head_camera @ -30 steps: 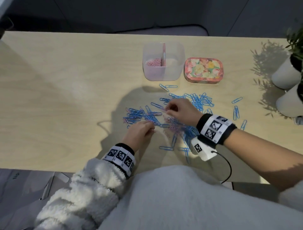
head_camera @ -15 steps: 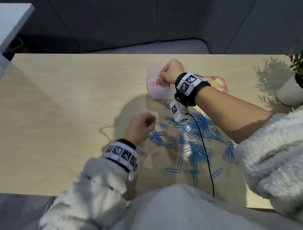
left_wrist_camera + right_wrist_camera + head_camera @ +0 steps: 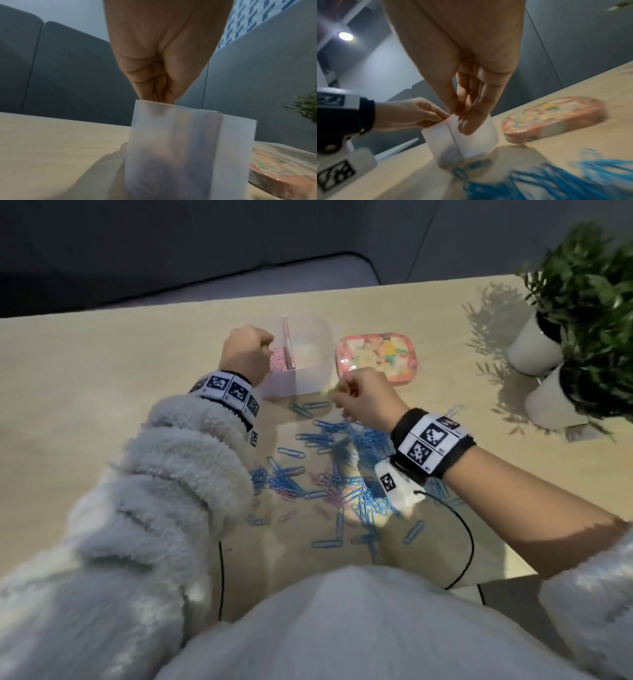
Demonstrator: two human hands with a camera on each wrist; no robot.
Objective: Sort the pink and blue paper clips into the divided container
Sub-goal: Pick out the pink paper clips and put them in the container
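Note:
The frosted divided container (image 3: 310,371) stands at the back of the table, with pink paper clips (image 3: 280,363) in its left compartment. My left hand (image 3: 269,345) hovers over that compartment's rim, fingertips pinched on what looks like a thin clip (image 3: 155,94); its colour does not show. My right hand (image 3: 342,397) hangs just in front of the container's right side, fingers relaxed and holding nothing (image 3: 462,119). A loose pile of mostly blue clips (image 3: 346,446), with some pink clips (image 3: 327,491) mixed in, lies nearer to me.
A floral tin (image 3: 376,357) sits right of the container. Two white plant pots (image 3: 534,347) stand at the table's right edge. A black cable (image 3: 469,542) trails from my right wrist across the near edge.
My left hand went from the pile up to the container's left compartment. My right hand drew back from the container towards the pile.

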